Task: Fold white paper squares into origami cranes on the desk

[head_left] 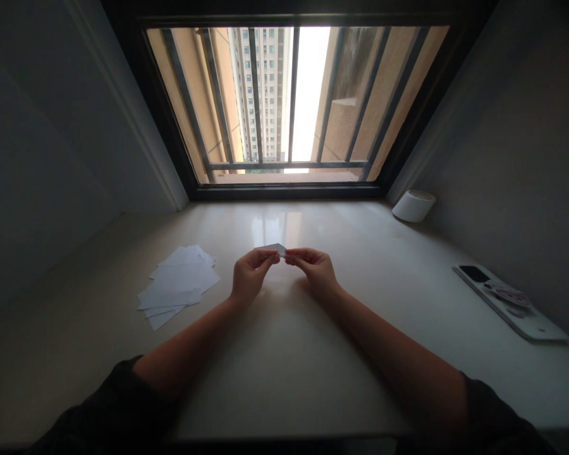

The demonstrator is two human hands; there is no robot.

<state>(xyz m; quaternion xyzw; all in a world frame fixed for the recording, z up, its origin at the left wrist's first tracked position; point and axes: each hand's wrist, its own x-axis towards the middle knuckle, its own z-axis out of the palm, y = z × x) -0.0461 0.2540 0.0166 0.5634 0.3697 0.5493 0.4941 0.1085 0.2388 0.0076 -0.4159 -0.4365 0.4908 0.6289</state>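
Note:
A small piece of folded white paper (279, 248) is held up between my two hands, above the pale sill. My left hand (252, 272) pinches its left part between thumb and fingers. At its right end, the fingertips of my right hand (317, 268) are closed on the same paper. Much of the paper is hidden behind my left fingers, so its full shape cannot be made out. Left of my left hand lies a loose, fanned pile of white paper sheets (183, 278).
Beyond my hands, the pale sill (284, 366) meets a dark-framed, barred window (289, 191). A white roll-shaped object (413, 206) rests at the back right by the wall. A white phone-like case (526, 322) with a dark camera area lies at the right edge.

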